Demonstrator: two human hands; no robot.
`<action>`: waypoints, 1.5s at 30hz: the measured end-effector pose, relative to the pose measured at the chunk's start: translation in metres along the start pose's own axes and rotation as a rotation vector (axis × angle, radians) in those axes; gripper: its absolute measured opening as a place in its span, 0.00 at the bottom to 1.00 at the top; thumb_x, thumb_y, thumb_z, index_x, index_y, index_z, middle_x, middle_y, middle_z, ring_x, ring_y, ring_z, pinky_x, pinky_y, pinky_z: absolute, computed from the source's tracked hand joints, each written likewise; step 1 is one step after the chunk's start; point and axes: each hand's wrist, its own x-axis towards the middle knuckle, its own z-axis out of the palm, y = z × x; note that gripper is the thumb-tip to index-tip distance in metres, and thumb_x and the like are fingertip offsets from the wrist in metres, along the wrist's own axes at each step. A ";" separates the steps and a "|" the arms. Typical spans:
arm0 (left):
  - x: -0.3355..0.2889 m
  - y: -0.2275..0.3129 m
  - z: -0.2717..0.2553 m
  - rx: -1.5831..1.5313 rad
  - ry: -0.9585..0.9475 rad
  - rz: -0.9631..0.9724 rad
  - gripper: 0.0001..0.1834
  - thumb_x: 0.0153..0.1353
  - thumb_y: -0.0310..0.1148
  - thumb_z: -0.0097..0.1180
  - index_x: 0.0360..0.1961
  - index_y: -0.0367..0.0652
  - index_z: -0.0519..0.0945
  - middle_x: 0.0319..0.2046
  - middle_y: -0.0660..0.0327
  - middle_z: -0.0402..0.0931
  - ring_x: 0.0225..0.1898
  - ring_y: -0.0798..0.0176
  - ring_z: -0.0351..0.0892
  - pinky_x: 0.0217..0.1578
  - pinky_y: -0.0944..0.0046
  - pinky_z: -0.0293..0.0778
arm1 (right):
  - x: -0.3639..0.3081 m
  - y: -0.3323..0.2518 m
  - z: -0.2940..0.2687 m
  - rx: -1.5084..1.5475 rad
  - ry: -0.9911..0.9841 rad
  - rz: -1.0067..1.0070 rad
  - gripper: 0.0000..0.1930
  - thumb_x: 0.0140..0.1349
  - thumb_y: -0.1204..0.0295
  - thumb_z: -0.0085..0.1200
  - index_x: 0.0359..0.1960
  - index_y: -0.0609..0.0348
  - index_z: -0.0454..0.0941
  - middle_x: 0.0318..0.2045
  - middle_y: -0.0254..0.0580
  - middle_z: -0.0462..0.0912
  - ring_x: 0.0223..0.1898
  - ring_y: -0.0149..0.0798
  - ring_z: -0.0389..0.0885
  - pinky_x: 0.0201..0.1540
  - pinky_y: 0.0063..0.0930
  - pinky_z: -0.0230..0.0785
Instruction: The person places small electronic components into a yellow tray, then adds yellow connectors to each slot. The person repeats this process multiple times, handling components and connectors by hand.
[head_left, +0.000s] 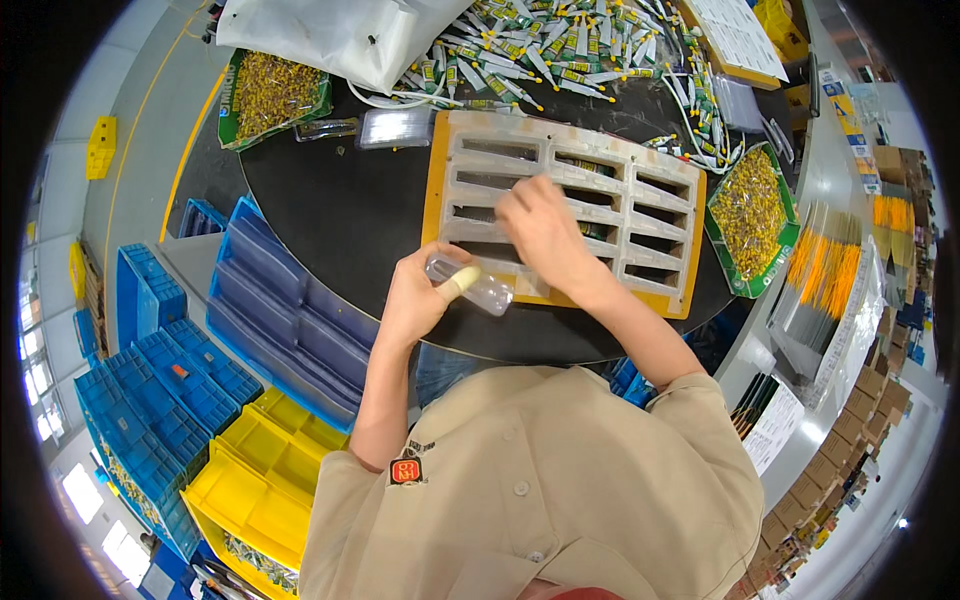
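Observation:
My left hand (pixel 418 295) grips a clear plastic blister shell (pixel 478 287) over the near edge of the round black table (pixel 350 215); its thumb wears a yellowish finger cot. Just beyond it, my right hand (pixel 540 232) reaches, blurred, over an orange-rimmed grey tray with long slots (pixel 565 205). Whether the right hand holds anything is hidden. A small tube (pixel 590 168) lies in one slot.
A heap of small tubes (pixel 540 50) and a white bag (pixel 340 35) lie at the far side. Green trays of yellow caps stand far left (pixel 270 95) and right (pixel 750 215). Blue (pixel 290 310) and yellow bins (pixel 260 470) stand to my left; packaging cards (pixel 830 270) on the right.

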 end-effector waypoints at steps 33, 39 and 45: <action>0.064 0.031 0.085 -0.034 -0.112 0.057 0.13 0.59 0.36 0.70 0.32 0.38 0.82 0.24 0.64 0.80 0.23 0.74 0.75 0.23 0.70 0.70 | -0.006 0.098 -0.070 -0.044 0.058 0.242 0.14 0.60 0.74 0.61 0.48 0.60 0.79 0.41 0.48 0.81 0.47 0.52 0.76 0.52 0.42 0.69; 0.063 0.029 0.088 -0.060 -0.005 -0.035 0.18 0.60 0.40 0.71 0.26 0.38 0.78 0.19 0.67 0.77 0.17 0.76 0.73 0.16 0.71 0.65 | -0.038 0.073 -0.071 0.591 -0.093 0.175 0.09 0.61 0.68 0.63 0.37 0.60 0.82 0.26 0.49 0.79 0.30 0.54 0.78 0.39 0.42 0.74; 0.033 0.025 0.098 -0.026 -0.176 0.016 0.09 0.58 0.31 0.69 0.33 0.36 0.83 0.27 0.62 0.83 0.27 0.72 0.78 0.29 0.69 0.75 | -0.039 0.083 -0.067 -0.116 0.185 0.172 0.11 0.57 0.74 0.63 0.41 0.61 0.80 0.35 0.45 0.81 0.42 0.51 0.75 0.47 0.41 0.70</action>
